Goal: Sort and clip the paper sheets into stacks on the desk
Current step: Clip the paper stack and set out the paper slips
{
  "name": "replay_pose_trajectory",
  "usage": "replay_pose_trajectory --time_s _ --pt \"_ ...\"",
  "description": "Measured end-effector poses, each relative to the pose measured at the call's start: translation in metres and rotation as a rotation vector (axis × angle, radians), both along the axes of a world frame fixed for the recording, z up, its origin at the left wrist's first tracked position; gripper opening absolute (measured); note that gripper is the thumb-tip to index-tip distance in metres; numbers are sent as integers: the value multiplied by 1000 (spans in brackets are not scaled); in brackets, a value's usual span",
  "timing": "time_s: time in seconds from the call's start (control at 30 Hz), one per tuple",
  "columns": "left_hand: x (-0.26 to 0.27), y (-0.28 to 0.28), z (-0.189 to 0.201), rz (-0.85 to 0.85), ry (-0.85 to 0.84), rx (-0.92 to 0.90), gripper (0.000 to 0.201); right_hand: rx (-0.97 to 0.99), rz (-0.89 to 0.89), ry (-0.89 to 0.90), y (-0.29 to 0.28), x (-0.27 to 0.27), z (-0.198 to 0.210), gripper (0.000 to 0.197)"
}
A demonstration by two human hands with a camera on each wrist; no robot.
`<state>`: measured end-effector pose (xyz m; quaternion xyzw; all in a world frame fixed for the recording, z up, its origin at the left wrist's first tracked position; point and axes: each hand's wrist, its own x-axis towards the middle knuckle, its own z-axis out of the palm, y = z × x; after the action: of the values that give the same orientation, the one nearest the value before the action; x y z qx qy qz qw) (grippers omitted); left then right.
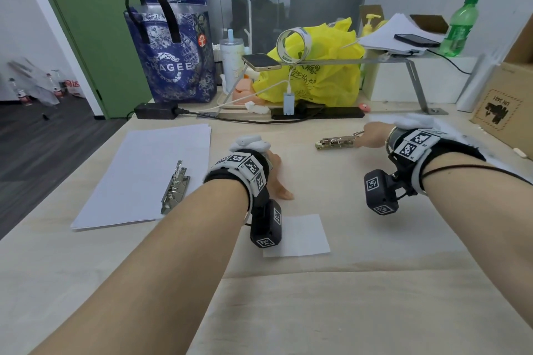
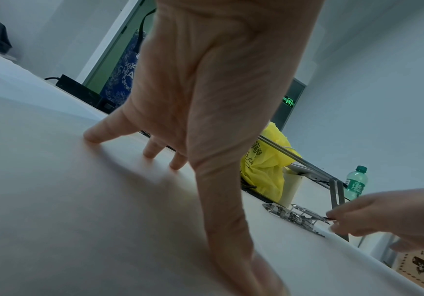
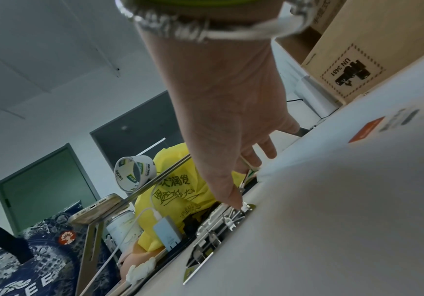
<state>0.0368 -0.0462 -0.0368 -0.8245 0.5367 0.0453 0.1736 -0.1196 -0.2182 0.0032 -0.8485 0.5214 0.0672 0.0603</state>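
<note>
A white paper stack (image 1: pixel 138 179) lies on the desk's left, with a metal lever clip (image 1: pixel 175 188) on its right edge. A second metal clip (image 1: pixel 337 143) lies bare on the desk at centre right. My right hand (image 1: pixel 372 135) pinches that clip's wire lever between thumb and finger; the right wrist view shows the hand (image 3: pixel 226 120) on the clip (image 3: pixel 213 230). My left hand (image 1: pixel 278 179) rests on the desk between stack and clip, and its straight fingertips (image 2: pixel 92 136) press the surface. A small folded sheet (image 1: pixel 300 235) lies under my left wrist camera.
A power strip (image 1: pixel 317 113), a black adapter (image 1: pixel 155 110) and cables line the desk's back. Behind them stand a blue tote bag (image 1: pixel 173 57), a yellow bag (image 1: pixel 314 72) and a metal shelf (image 1: pixel 346 61) holding a phone. A cardboard box (image 1: pixel 504 95) is at the right, with more white sheets (image 1: pixel 499 153) in front of it.
</note>
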Motion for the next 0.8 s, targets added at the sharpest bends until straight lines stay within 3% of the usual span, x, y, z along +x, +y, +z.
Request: replay_pose_trajectory --time_s 0.17,0.3,0.43,0.57,0.73,0.8 --pt "-3 -1 2 17 46 7 72 15 -53 -32 9 -11 1 62" --pt "-5 4 6 50 56 37 98 -6 -42 -59 28 -30 7 69" --pt "-7 11 10 57 141 21 91 67 -47 79 55 -58 13 59" --pt "-5 30 23 99 180 44 94 228 -126 95 72 -84 14 77" --pt "-8 53 27 125 104 135 105 62 -143 196 87 -96 11 78" --pt "-3 54 17 106 59 133 125 37 -143 208 92 -97 8 78"
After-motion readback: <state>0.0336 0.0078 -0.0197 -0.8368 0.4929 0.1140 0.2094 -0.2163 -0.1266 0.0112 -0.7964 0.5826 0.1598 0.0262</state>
